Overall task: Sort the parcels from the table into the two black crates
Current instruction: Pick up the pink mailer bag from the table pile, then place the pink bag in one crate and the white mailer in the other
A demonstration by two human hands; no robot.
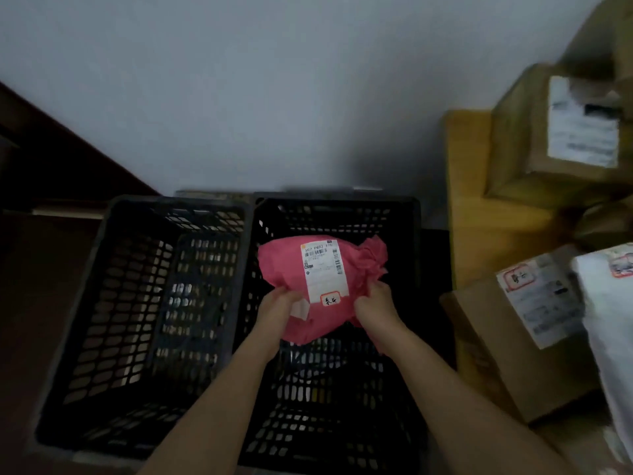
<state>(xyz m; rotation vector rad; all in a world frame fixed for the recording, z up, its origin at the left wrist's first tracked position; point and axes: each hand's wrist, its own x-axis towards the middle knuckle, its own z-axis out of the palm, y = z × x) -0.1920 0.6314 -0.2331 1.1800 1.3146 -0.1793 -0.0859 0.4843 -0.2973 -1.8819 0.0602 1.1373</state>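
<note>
With the fingers of our left hand (279, 305) and right hand (375, 301) gripping the crumpled pink plastic mailer bag (308, 269) over the right black lattice crate (407, 269), we judge release comes next.

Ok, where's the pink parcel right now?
In the head view, the pink parcel is held by both hands, left hand and right hand, over the right black crate.

Not much else around: plain grey wall (239, 80) fills the top of the frame, some dark reddish-brown wooden thing (51, 159) slants across the left edge, dim floor (30, 286) sits lower left.
</note>
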